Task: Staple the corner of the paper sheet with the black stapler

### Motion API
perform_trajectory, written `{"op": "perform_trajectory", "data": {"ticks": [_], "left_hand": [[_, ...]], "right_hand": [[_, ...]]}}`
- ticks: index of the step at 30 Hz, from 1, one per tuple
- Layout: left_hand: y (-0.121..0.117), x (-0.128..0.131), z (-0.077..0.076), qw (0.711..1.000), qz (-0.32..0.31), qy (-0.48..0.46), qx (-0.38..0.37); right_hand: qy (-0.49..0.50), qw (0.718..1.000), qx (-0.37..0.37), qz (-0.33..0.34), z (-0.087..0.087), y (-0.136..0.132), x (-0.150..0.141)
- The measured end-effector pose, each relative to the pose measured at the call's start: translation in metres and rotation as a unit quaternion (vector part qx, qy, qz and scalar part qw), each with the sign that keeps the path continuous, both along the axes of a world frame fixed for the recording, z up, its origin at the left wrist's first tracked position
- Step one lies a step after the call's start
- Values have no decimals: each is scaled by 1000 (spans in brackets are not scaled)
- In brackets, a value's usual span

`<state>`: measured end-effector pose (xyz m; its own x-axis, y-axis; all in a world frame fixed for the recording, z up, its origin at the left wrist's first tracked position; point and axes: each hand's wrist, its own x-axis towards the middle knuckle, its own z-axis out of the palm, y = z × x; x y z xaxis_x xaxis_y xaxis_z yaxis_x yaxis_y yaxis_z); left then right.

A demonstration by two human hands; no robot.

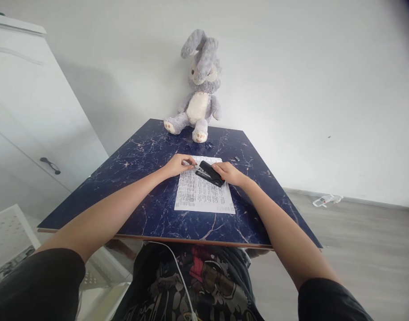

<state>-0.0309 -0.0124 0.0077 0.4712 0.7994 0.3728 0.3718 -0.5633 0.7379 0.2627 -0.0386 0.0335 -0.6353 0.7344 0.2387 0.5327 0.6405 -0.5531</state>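
A black stapler [209,174] lies slanted over a printed sheet of paper [204,198]. My right hand [228,173] is closed around its right side, thumb and fingers on the black body. The stapler's jaws are parted at the left end, and a silvery metal part shows between them. My left hand [180,165] pinches a small silvery piece [197,167] at that opened end; its exact kind is too small to make out. Just beyond my right hand, a small dark block [237,158] rests on the blue marbled table [151,214].
A grey plush rabbit [199,109] sits at the table's far end against the wall. On the left stands a white cabinet [40,107] with a dark handle. Clear plastic packaging [326,200] lies on the floor at right. A white cable [177,267] hangs before my shirt.
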Motion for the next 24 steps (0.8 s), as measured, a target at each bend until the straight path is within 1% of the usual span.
{"op": "perform_trajectory", "data": {"ticks": [6,9,11,14,16,18,20,24], "left_hand": [[-1,1,0,999,-1,30,18],[-4,-1,4,998,-9,51,33],[-6,-6,8,997,-18,61,34],[-7,-16,14,997,-33,64,5],[-9,-19,15,997,-52,55,-29],[-11,-15,14,996,-70,35,-42],[-15,-5,10,996,-79,18,-26],[-22,13,2,996,-93,7,5]], "right_hand": [[7,1000,-12,-2,2,-1,-1],[8,1000,-15,25,4,-3,-2],[-8,999,-5,48,5,-3,-1],[-18,998,18,50,4,-2,3],[-5,999,14,44,3,-1,5],[11,999,9,41,0,-1,4],[29,998,10,52,-2,-3,-1],[71,992,-2,105,-8,-10,-14]]}}
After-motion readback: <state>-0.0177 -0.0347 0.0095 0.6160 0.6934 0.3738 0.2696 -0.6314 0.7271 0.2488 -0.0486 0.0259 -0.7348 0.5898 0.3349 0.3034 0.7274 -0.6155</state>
